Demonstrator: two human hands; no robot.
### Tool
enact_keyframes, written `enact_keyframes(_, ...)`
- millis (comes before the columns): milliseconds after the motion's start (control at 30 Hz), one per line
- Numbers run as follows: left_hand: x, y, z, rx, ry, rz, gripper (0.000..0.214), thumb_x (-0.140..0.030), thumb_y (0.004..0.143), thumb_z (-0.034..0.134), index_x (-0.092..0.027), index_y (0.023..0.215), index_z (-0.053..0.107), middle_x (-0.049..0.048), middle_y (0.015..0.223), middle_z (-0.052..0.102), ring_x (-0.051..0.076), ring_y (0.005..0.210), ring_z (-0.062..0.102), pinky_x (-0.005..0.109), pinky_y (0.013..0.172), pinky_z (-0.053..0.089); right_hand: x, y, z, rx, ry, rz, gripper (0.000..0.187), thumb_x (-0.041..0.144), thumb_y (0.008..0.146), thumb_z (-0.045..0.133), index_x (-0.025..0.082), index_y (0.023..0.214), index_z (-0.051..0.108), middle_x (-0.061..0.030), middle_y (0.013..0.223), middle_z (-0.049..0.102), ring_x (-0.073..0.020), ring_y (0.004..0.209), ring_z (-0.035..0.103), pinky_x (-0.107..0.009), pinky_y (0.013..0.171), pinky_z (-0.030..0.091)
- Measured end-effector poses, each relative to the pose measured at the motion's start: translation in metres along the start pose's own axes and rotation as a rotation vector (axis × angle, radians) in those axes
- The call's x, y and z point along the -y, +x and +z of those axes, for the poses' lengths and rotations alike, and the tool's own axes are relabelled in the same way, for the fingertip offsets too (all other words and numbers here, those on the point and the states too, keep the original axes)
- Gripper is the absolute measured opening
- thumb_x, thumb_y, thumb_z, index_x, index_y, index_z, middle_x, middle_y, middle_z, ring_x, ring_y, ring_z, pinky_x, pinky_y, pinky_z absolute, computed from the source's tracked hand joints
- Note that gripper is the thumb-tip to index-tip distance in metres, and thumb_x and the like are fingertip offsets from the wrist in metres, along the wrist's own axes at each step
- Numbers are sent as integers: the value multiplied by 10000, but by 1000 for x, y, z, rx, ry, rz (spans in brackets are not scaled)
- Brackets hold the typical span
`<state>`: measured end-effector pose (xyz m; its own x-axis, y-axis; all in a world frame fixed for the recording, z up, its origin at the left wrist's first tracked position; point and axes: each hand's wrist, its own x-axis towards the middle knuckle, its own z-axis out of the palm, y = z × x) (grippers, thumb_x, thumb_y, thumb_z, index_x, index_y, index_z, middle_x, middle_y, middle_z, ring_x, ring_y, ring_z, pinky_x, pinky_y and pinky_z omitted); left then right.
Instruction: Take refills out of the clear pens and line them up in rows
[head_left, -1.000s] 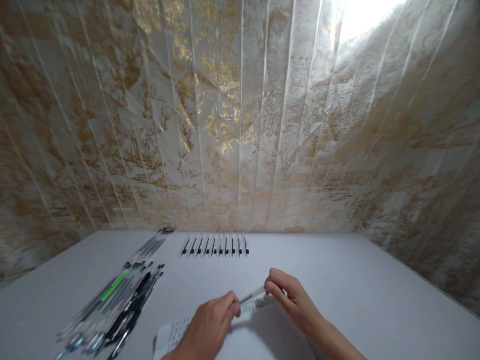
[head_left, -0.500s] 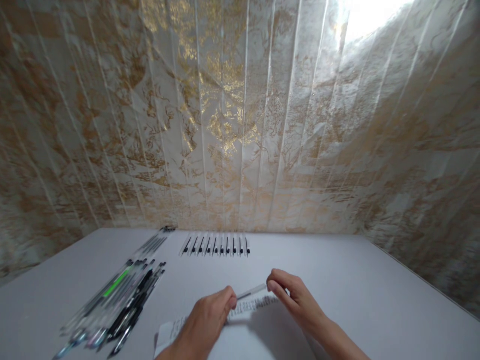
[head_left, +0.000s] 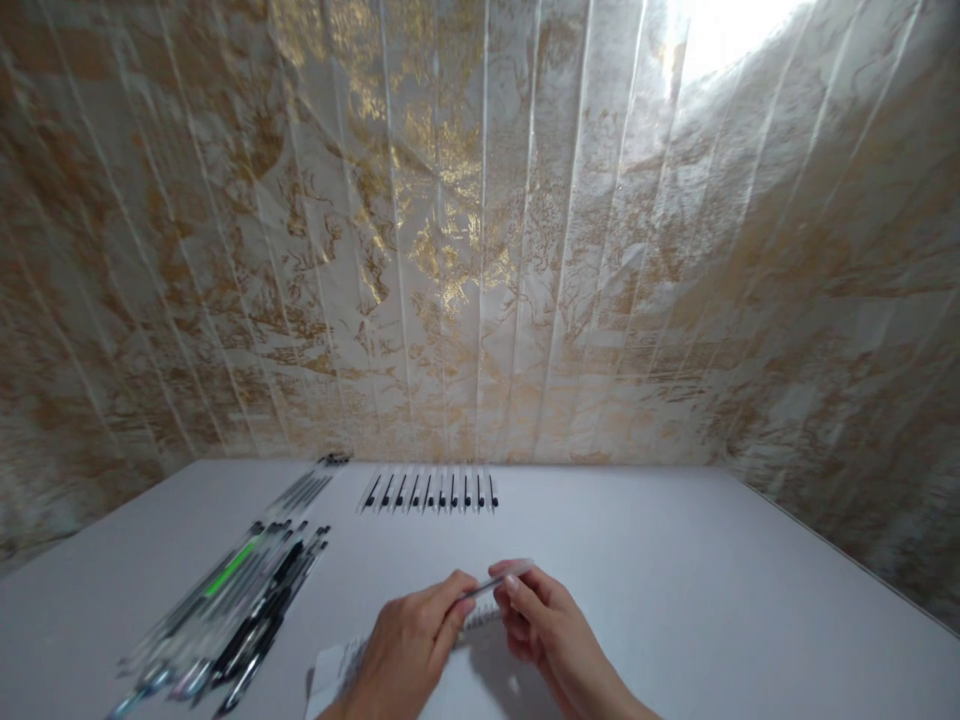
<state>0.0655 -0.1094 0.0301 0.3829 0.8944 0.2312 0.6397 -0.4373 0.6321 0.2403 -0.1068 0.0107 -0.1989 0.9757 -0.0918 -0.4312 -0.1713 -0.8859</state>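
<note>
A slim pen [head_left: 487,585] with a clear, pale barrel is held slantwise between my two hands, its far end up to the right. My left hand [head_left: 412,635] is closed, pinching the pen's lower left end. My right hand [head_left: 547,625] has its thumb and fingers closed round the pen near the upper right end. Below them lies a white sheet of paper [head_left: 330,668] with dark handwriting across its upper part, much of it covered by my hands and their shadow.
At the left lies a pile of pens [head_left: 255,600], one with a bright green strip [head_left: 231,568]. Behind it are several thin dark-tipped pens [head_left: 306,488]. A neat row of clear pens [head_left: 429,490] stretches along the white table's [head_left: 720,580] back, before a gold-patterned curtain [head_left: 450,250].
My right hand has moved left and turned, closing on the pen's upper right end. The left hand still grips the other end, nearly in place.
</note>
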Motion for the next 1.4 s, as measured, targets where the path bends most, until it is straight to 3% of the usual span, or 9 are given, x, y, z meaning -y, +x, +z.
enact_keyframes(200,2,1,1,-123,-79,-46,195,-322,891,503,-289,985,670,-38,879,749,150,742,678,188,690,462,4,3,-8,-144,47,-14,542,594,625,781,152,907,641,69,603,457,-13,435,211,-166,386,142)
enact_keyframes(333,7,3,4,-243,-196,-114,193,-389,857,548,-237,909,655,-24,754,702,132,567,570,204,571,434,8,2,-7,-149,149,64,571,592,573,812,171,905,619,75,608,479,-9,431,187,-149,368,131)
enact_keyframes(533,7,2,5,-347,-461,-165,257,-458,821,598,-207,879,597,-42,666,580,123,550,506,207,538,396,4,3,-7,-90,233,104,533,519,546,849,170,884,628,60,647,473,-11,434,163,-149,350,142)
enact_keyframes(667,3,0,1,-380,-552,-179,256,-456,802,625,-206,828,578,-40,673,570,127,590,528,209,552,401,15,10,-20,-193,158,-20,446,516,612,803,191,860,626,47,663,472,-18,432,180,-149,353,164)
enact_keyframes(800,2,5,-3,-431,-684,-177,257,-453,800,621,-207,786,547,-7,727,645,154,727,592,219,621,436,51,18,-43,-408,95,-323,446,544,606,790,194,766,564,46,675,500,-15,433,229,-140,361,190)
enact_keyframes(900,1,10,4,-363,-799,-297,298,-498,826,576,-215,844,484,4,798,709,86,507,471,189,463,325,69,17,-47,-392,-69,-349,446,579,665,737,187,715,530,55,604,489,-13,413,206,-149,366,157)
enact_keyframes(1000,-4,11,22,-205,-896,-330,434,-602,828,525,-212,1008,468,29,866,729,46,388,238,200,399,163,62,14,-32,-169,-267,-176,470,631,715,673,181,703,534,87,494,397,-12,384,161,-161,365,107)
enact_keyframes(1200,-9,12,50,65,-992,-206,519,-678,801,506,-166,869,548,-36,501,556,81,416,346,229,451,198,52,28,3,-4,-368,-183,516,695,685,648,212,702,467,138,416,250,-21,349,157,-158,338,98)
enact_keyframes(1400,-4,22,49,84,-964,-182,411,-599,858,462,-191,807,474,-72,459,502,74,392,372,206,467,246,57,42,12,32,-521,-187,465,651,730,609,211,754,460,100,497,427,-27,366,213,-154,327,123)
